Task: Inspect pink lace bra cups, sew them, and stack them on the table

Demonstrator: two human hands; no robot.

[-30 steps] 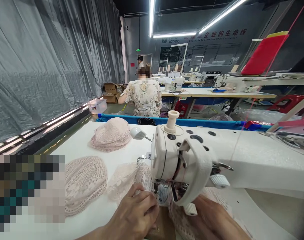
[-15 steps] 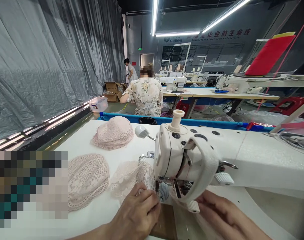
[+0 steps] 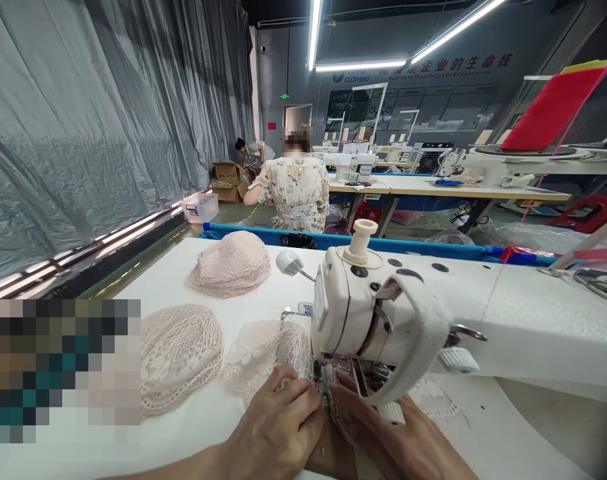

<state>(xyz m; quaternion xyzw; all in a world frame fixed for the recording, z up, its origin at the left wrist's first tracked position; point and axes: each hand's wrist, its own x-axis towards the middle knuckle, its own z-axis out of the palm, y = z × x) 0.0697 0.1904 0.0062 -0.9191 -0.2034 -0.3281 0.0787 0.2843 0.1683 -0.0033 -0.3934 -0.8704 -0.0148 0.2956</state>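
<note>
My left hand (image 3: 283, 420) is closed, its fingers curled on the edge of a pale lace piece (image 3: 256, 353) lying left of the needle area. My right hand (image 3: 393, 427) reaches under the head of a white sewing machine (image 3: 333, 300). Its fingers pinch a scalloped lace edge (image 3: 339, 417) close by the presser foot. Part of that hand is hidden behind the machine's white guard (image 3: 423, 333). More pale lace (image 3: 436, 400) spreads out behind the right hand. Whether the lace at both hands is one piece, I cannot tell.
A stack of lace cups (image 3: 230, 263) and a lace pile (image 3: 183, 357) lie on the white table (image 3: 148, 283). A red thread cone (image 3: 556, 107) stands at the right. Ahead, a person in a floral top (image 3: 296, 190) sits; another person (image 3: 256, 152) bends over cardboard boxes (image 3: 228, 180).
My right hand has moved left, from behind the guard to beside the presser foot, bringing lace there. My left hand stays nearly in place. The far person has bent down to the boxes.
</note>
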